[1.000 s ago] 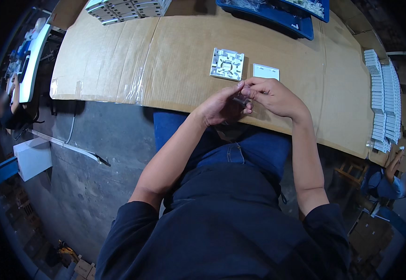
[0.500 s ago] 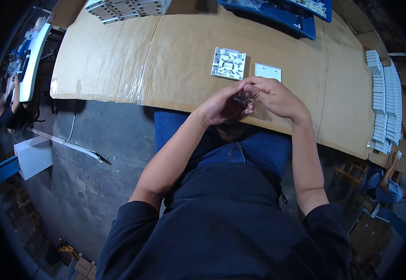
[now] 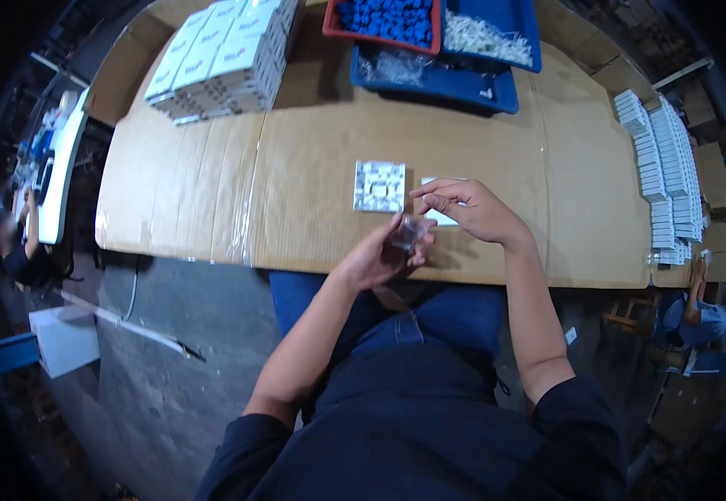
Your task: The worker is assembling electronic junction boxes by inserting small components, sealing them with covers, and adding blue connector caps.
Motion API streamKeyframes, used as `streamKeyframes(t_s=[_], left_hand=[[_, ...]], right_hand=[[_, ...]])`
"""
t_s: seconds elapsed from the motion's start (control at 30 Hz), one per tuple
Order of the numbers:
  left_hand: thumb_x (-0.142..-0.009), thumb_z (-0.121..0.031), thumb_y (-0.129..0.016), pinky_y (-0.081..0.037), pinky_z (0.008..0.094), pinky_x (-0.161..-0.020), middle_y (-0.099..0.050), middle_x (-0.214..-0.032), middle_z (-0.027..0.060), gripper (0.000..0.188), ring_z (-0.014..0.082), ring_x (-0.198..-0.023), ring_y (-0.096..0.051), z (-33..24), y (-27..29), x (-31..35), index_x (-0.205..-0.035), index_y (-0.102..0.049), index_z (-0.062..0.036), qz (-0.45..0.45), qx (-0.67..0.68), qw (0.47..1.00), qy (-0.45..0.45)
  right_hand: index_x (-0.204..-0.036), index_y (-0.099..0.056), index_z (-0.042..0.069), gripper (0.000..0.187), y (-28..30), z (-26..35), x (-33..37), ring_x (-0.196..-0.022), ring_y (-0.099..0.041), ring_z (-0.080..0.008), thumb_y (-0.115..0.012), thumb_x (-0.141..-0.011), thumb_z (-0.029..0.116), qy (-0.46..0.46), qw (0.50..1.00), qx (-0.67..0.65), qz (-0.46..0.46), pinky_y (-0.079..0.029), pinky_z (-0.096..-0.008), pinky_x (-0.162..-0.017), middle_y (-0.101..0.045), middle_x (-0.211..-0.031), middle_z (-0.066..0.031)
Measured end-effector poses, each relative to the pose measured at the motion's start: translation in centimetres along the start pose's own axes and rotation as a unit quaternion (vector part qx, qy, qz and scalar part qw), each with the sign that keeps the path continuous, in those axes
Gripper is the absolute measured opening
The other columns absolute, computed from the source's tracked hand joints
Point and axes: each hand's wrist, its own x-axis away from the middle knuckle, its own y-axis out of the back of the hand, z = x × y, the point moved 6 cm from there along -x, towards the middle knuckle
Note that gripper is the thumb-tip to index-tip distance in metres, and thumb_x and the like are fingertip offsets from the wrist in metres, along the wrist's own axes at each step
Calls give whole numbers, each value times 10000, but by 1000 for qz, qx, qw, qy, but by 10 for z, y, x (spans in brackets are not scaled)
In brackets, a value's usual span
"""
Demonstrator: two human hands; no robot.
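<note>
My left hand (image 3: 384, 257) is just above the table's near edge, its fingers curled around a small clear plastic piece (image 3: 410, 232). The exact kind of that piece is hard to make out. Up and to the right, my right hand (image 3: 478, 214) reaches inward with fingers stretched and thumb apart, nothing visible in it. Partly behind the right hand lies a flat white square plate (image 3: 435, 215). Left of that plate, a square white plastic housing (image 3: 379, 187) with a grey-and-white patterned inside rests on the cardboard.
Cardboard covers the table (image 3: 296, 184). Stacked white boxes (image 3: 221, 58) stand at the far left. At the far side are a red tray (image 3: 384, 42) of blue parts and blue trays (image 3: 463, 98) with white parts and clear bags. White pieces (image 3: 672, 167) are stacked at right; people sit on both sides.
My hands, which met at the fingertips before, are now apart, and the clear piece shows in the left one. The view has tilted up, bringing more of the trays and boxes in.
</note>
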Motion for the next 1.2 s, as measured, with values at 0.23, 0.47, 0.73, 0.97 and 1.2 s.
streamKeyframes(t_s=[0.23, 0.47, 0.73, 0.97, 1.2], left_hand=[[-1145, -475, -350, -549, 350, -911, -665, -1146, 110, 652, 239, -960, -642, 1, -10, -5, -1509, -453, 55, -18, -15, 999, 38], [-1143, -473, -361, -544, 353, -918, -662, -1142, 103, 645, 228, -969, -630, -3, -14, -6, -1491, -476, 58, -9, -5, 999, 32], [-1137, -509, -341, -555, 314, -897, -658, -1162, 95, 668, 230, -972, -648, -6, -16, -7, -1511, -464, 31, -13, -37, 998, 47], [-1139, -492, -366, -543, 303, -921, -667, -1156, 71, 621, 177, -943, -643, -6, -22, -5, -1484, -504, 6, -12, -21, 998, 56], [-1141, -485, -364, -546, 300, -917, -665, -1163, 66, 616, 180, -939, -645, -6, -19, -5, -1488, -499, 5, -5, -28, 998, 52]], right_hand=[[-1117, -743, -31, 260, 137, 7, -23, -914, -685, -129, -684, -1037, 209, 48, 949, 164, -265, -542, -308, -841, -770, -998, -71], [-1110, -772, 105, 194, 301, 18, -61, -985, -740, -264, -679, -983, 218, 41, 783, 377, -493, -565, -381, -852, -778, -1063, -117], [-1163, -762, 189, 214, 362, 42, -103, -1096, -690, -311, -648, -985, 222, -29, 703, 525, -478, -561, -457, -927, -721, -1141, -89], [-1138, -768, 199, 199, 360, 46, -116, -1116, -659, -317, -693, -955, 219, -53, 671, 620, -404, -544, -465, -925, -674, -1128, -96], [-1040, -741, 128, 166, 365, 47, -111, -1091, -673, -324, -746, -913, 237, -38, 712, 566, -415, -539, -464, -900, -692, -1106, -104]])
